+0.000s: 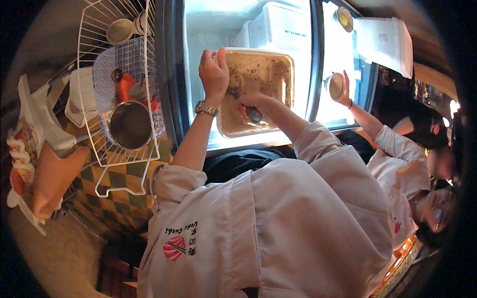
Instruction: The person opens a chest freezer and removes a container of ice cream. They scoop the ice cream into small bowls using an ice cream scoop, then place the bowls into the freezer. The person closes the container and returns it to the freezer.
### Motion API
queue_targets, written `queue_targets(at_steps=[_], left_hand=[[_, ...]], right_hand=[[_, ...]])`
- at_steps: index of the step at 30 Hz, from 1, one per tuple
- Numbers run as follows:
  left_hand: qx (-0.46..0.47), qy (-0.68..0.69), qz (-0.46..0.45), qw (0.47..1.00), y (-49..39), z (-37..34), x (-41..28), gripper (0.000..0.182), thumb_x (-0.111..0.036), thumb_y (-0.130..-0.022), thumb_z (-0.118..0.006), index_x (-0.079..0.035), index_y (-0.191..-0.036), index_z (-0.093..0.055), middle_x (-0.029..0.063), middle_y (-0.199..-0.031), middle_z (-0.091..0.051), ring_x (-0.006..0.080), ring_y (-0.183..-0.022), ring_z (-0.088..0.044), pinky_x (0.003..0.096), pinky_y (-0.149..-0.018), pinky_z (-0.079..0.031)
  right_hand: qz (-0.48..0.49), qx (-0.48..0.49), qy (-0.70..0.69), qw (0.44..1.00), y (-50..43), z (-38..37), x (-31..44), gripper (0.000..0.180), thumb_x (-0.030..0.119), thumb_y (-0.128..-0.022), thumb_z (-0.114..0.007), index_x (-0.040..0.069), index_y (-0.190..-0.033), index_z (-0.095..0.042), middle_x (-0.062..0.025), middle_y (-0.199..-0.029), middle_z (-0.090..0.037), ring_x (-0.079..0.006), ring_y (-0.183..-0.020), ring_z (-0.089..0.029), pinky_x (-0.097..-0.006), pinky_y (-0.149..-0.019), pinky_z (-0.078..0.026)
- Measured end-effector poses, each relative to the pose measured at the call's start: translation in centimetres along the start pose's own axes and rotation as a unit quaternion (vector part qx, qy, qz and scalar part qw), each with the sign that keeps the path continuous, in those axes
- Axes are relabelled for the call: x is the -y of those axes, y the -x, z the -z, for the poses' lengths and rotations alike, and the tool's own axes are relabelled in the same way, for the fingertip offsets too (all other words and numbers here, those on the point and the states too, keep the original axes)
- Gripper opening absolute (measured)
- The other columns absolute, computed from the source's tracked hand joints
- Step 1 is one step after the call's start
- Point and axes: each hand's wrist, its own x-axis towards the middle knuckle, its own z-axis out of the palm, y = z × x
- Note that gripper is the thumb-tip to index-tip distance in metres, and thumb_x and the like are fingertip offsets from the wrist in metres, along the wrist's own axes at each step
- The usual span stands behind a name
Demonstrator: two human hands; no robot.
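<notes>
A rectangular plastic tub (pixel 277 83) with brown, ice-cream-like contents sits in the lit chest freezer before me. My left hand (pixel 215 76), with a metal watch at the wrist, grips the tub's upper left rim. Inside the tub, my right hand (pixel 257 105) is closed around a utensil. One rounded grey metal end (pixel 254 114) of it shows beside the fingers, and it looks like a scoop. The rest of this utensil is hidden by the hand. Much of the contents lies thin and scraped, with darker clumps near the far side.
White lidded containers (pixel 281 26) stand behind the tub. To my right, a co-worker's hand (pixel 346 87) holds a small bowl (pixel 336 86) over the freezer. A wire basket (pixel 123 160) on the left holds a round metal container (pixel 131 124) and red-handled utensils (pixel 126 86).
</notes>
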Motion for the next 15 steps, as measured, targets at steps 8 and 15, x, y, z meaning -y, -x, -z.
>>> queue_targets(at_steps=[8, 15], left_hand=[[-0.003, 0.008, -0.006, 1.0, 0.0, -0.1, 0.3, 0.028, -0.026, -0.086, -0.054, 0.0, -0.079, -0.049, 0.0187, -0.075, -0.056, 0.0368, -0.07, -0.054, 0.0426, -0.063, -0.043], [0.004, -0.002, 0.002, 1.0, 0.0, 0.1, -0.2, 0.027, -0.025, -0.085, -0.055, 0.0, -0.078, -0.049, 0.0185, -0.074, -0.057, 0.037, -0.07, -0.054, 0.0426, -0.062, -0.043]], right_hand=[[0.069, -0.371, 0.521, 0.766, 7.6, -1.8, 1.5, 0.016, 0.016, -0.073, -0.053, 0.004, -0.073, -0.063, -0.0116, -0.077, -0.064, -0.0236, -0.073, -0.063, -0.0338, -0.064, -0.05], [-0.051, -0.381, 0.586, 0.713, 9.0, -1.6, 2.5, 0.021, 0.012, -0.072, -0.056, 0.005, -0.09, -0.063, -0.0121, -0.083, -0.065, -0.0252, -0.079, -0.064, -0.0367, -0.066, -0.052]])
